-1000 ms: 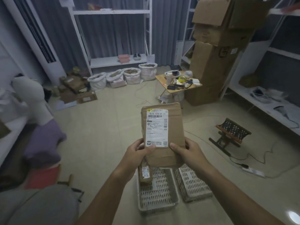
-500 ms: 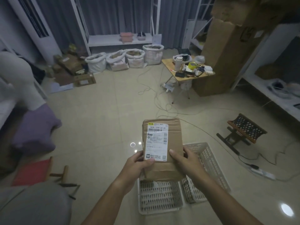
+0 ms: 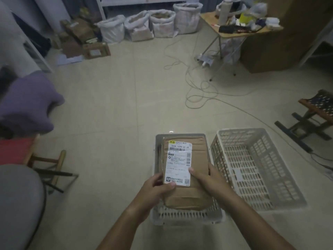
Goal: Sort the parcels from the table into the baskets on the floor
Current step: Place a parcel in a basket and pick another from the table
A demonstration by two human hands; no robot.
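Note:
A flat brown cardboard parcel (image 3: 196, 159) with a white shipping label facing up is held in both hands over the left white slatted basket (image 3: 187, 216). My left hand (image 3: 155, 189) grips its lower left edge, thumb on the label. My right hand (image 3: 209, 179) grips its right side, thumb on the label's lower right. The parcel hides most of the left basket's inside. The right white basket (image 3: 255, 170) stands beside it on the floor, tilted, with only a pale label patch on its bottom.
Cables (image 3: 196, 91) trail across the tiled floor. A folding stool (image 3: 313, 114) is at right, a red stool (image 3: 19, 152) and grey chair (image 3: 18, 204) at left. A small wooden table (image 3: 234, 33), white sacks (image 3: 160, 22) and cardboard boxes stand at the back.
The view tilted downward and the parcel came down from chest height to just over the left basket. Both hands kept their hold on it.

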